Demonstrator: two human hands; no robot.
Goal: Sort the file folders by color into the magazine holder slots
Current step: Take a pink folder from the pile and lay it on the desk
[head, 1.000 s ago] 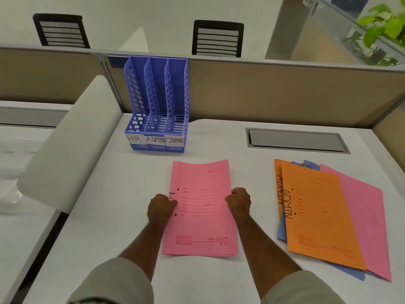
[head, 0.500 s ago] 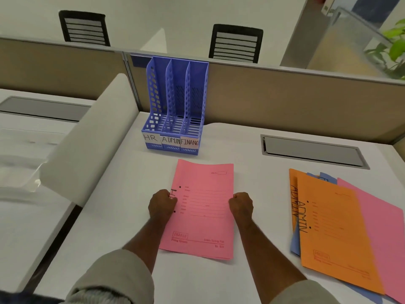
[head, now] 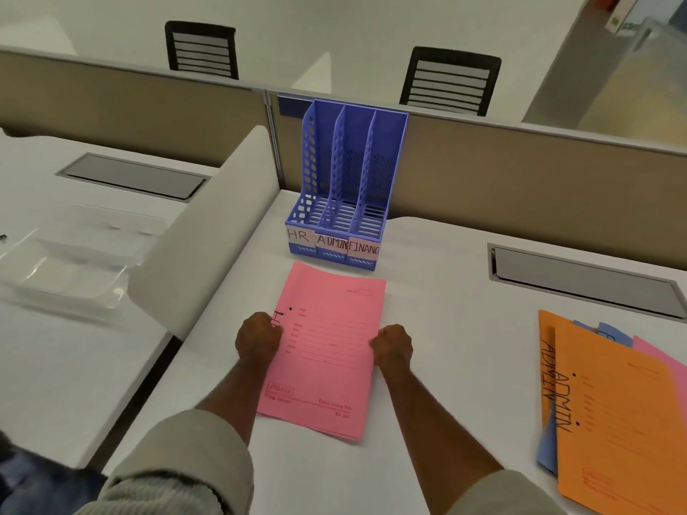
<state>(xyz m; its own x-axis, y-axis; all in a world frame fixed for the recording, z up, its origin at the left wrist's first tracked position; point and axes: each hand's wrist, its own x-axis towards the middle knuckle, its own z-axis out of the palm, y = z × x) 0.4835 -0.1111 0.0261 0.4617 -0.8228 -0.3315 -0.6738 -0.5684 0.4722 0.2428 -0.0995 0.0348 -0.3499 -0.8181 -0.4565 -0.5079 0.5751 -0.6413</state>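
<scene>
Counter (head: 438, 291): white, carries everything here.
Pile (head: 613, 421): orange, blue, pink folders waiting at my right.
Holder (head: 345, 187): three slots, HR, ADMIN, FINANCE, all bare, just beyond my folder.
Folder (head: 331, 351): pink, lettered H, pointed at the holder, HR-bound I reckon.
Left fingers (head: 275, 330): curled, gripping its left edge.
Right fingers (head: 379, 341): curled, gripping its right edge, so it lifts level.

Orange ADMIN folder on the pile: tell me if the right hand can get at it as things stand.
Probably yes, once freed. The orange ADMIN folder lies on top of its pile with nothing over it, and bare desk separates it from the right hand. But that hand now grips the pink folder.
</scene>
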